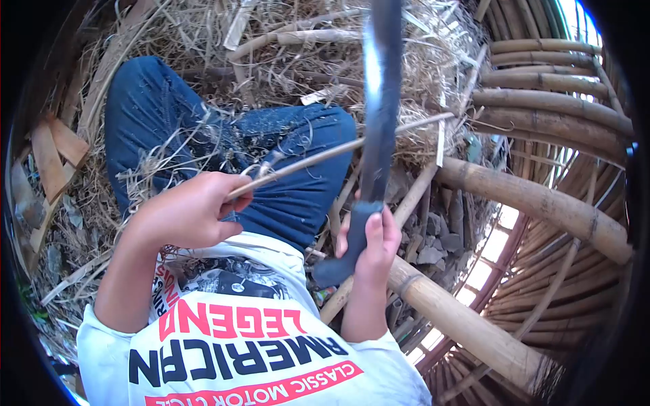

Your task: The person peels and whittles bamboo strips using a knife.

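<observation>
My left hand [203, 208] is closed around the near end of a thin bamboo stick [305, 162], which slants up to the right above my lap. In my right hand [379, 247] is a machete, gripped by its dark handle [359, 233] with the hooked butt toward my body. The long machete blade [380, 115] points away from me, almost upright in view, with a bright shine along its left side. Blade and stick cross beyond my right knee, the blade hiding a short piece of the stick.
Curly shavings [298, 71] heap up ahead of my crossed legs in blue trousers [284, 196], with bits scattered over the cloth. Thick bamboo poles [474, 314] run along the right beside a slatted bamboo wall [569, 291]. Flat wood pieces [51, 159] lie at left, grey stones [433, 247] at right.
</observation>
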